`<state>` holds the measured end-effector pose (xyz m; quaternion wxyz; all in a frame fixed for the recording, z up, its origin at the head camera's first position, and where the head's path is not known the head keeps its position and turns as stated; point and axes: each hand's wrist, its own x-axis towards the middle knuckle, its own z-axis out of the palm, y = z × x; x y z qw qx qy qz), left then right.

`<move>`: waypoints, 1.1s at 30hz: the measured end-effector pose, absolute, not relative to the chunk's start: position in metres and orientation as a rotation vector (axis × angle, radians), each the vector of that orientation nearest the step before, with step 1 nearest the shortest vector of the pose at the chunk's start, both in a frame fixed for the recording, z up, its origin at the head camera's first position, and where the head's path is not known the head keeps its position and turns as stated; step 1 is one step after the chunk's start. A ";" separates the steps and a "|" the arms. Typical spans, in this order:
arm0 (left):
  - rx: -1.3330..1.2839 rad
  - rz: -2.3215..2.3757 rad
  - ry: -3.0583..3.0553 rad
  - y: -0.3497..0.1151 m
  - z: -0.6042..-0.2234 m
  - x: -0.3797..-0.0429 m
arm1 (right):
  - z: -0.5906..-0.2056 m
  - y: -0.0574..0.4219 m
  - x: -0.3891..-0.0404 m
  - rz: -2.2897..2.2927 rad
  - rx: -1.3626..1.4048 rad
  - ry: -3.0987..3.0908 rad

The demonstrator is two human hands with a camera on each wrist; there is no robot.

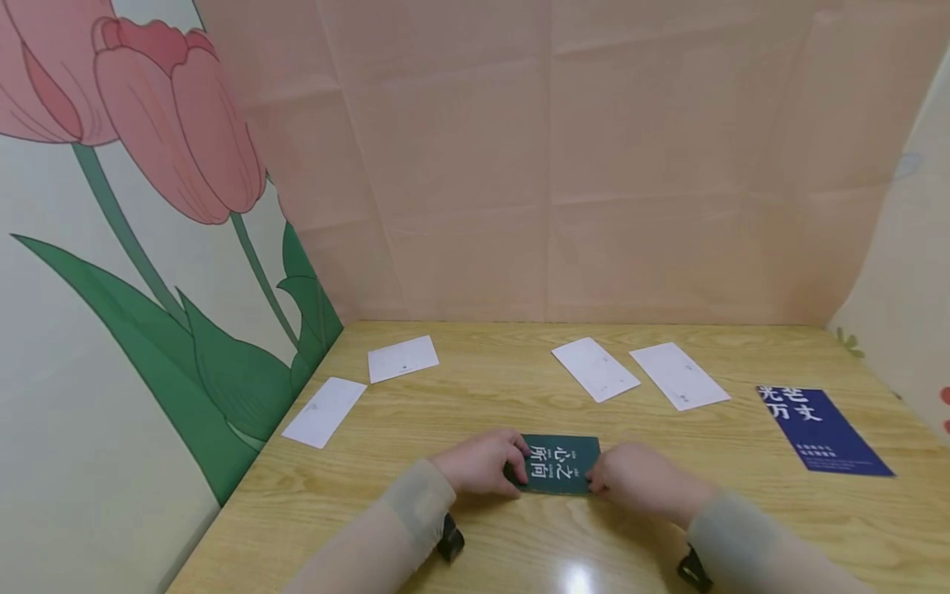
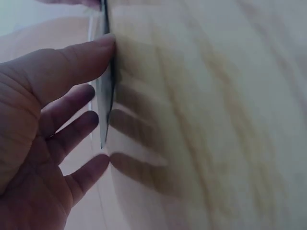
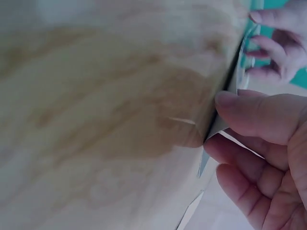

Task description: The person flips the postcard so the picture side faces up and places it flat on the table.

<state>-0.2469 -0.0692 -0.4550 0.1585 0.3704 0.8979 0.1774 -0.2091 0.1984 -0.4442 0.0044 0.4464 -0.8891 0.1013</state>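
A dark green card (image 1: pixel 562 464) with white Chinese characters is at the near middle of the wooden table, between both hands. My left hand (image 1: pixel 486 464) holds its left end; in the left wrist view the thumb (image 2: pixel 81 62) lies on one side of the thin card (image 2: pixel 106 91) and the fingers on the other. At the right end, my right hand (image 1: pixel 641 478) pinches the card's edge. The right wrist view shows the right thumb (image 3: pixel 259 112) on the card (image 3: pixel 219 123), with curled fingers behind it and a corner lifted off the table.
Two white cards lie at the left, one farther back (image 1: pixel 403 359) and one nearer (image 1: pixel 325 412). Two more white cards (image 1: pixel 596 369) (image 1: pixel 679 376) lie back right of centre. A blue card (image 1: pixel 827 431) with white characters is at the far right. Behind stands a pinkish cloth (image 1: pixel 549 165).
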 end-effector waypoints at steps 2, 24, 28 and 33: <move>1.026 0.502 2.554 -0.070 -0.455 -0.247 | -0.446 0.198 -0.206 0.295 1.380 -2.791; 1.013 0.268 2.609 -0.073 -0.454 -0.251 | -0.443 0.199 -0.196 0.094 1.372 -2.837; 1.006 0.272 2.616 -0.074 -0.457 -0.251 | -0.443 0.199 -0.197 0.101 1.368 -2.796; 1.015 0.271 2.630 -0.074 -0.456 -0.246 | -0.443 0.200 -0.201 0.130 1.290 -2.849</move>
